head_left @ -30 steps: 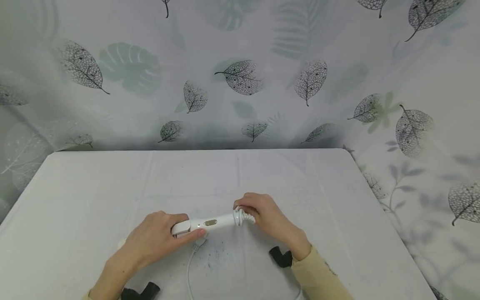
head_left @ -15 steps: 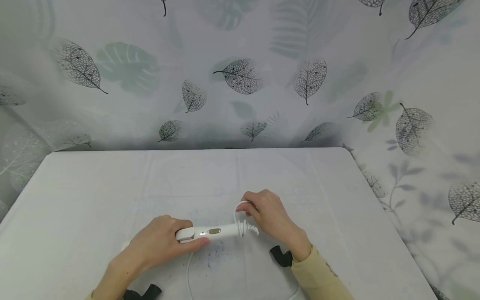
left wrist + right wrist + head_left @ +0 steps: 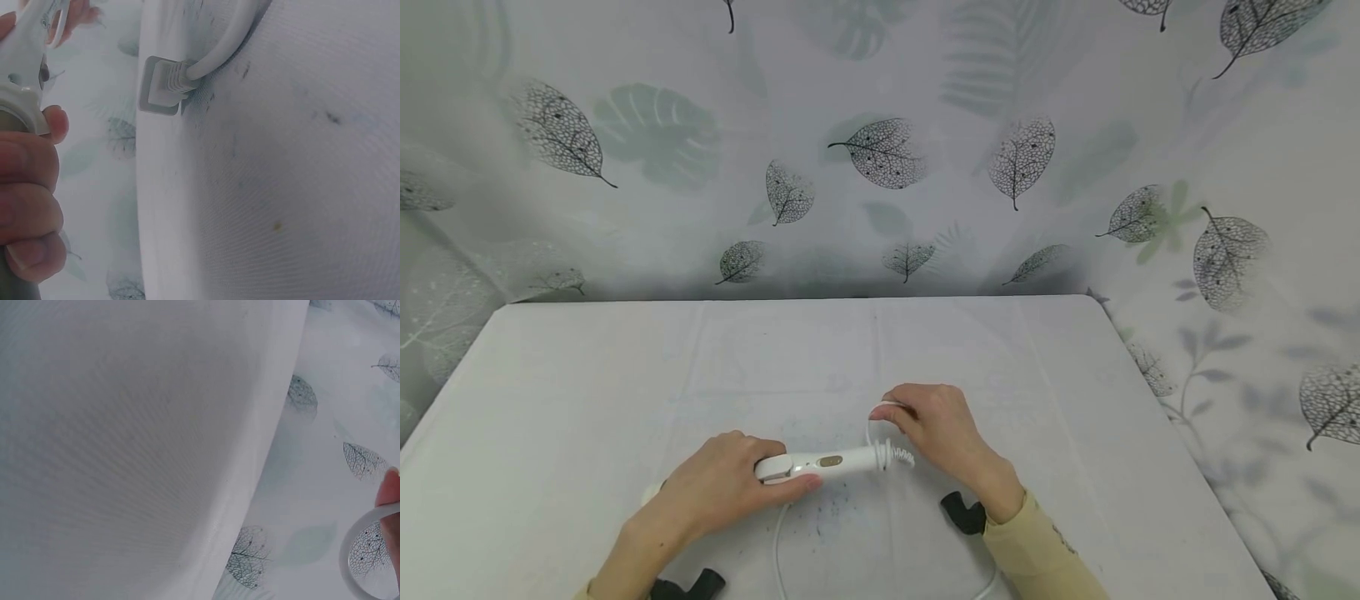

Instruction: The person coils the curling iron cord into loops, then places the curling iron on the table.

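white handheld appliance (image 3: 846, 461), one, slim, with an oval panel (image 3: 831, 461); held lengthwise above the near middle of the counter (image 3: 790, 350). left hand (image 3: 722, 483): fingers clamped round the appliance's left end, thumb along its near side. white cord (image 3: 868, 432): wound about the right end, beside a ribbed sleeve (image 3: 902, 456), with a loop rising from it. right hand (image 3: 943, 429): fingers pinched together on that loop. plug (image 3: 164, 87), pale with a grey rim: on the counter, per the left wrist view, its lead attached. black fittings, two: one by each wrist (image 3: 962, 512) (image 3: 688, 586). leaf-printed backdrop (image 3: 880, 83): behind the counter.
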`<action>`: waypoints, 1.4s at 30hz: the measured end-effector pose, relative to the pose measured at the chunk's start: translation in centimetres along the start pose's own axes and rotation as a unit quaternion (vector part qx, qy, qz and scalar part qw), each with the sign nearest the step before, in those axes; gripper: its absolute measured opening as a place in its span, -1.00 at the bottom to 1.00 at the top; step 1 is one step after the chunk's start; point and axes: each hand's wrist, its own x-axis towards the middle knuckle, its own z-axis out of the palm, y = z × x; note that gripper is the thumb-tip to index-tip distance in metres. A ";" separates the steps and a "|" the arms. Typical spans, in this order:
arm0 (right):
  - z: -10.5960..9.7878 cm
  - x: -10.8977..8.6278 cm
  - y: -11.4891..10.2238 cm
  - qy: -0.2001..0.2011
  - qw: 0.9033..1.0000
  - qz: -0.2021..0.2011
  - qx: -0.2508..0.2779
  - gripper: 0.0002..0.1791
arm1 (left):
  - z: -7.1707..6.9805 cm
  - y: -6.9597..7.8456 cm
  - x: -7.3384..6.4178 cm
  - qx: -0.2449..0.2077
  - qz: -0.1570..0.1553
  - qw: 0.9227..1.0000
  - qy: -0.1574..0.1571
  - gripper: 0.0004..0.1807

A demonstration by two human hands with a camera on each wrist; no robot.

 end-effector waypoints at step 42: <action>0.1 0.2 -1.5 0.000 0.996 -0.056 0.069 -0.86 | -0.1 0.2 -0.1 0.036 -0.101 0.994 0.038 -0.14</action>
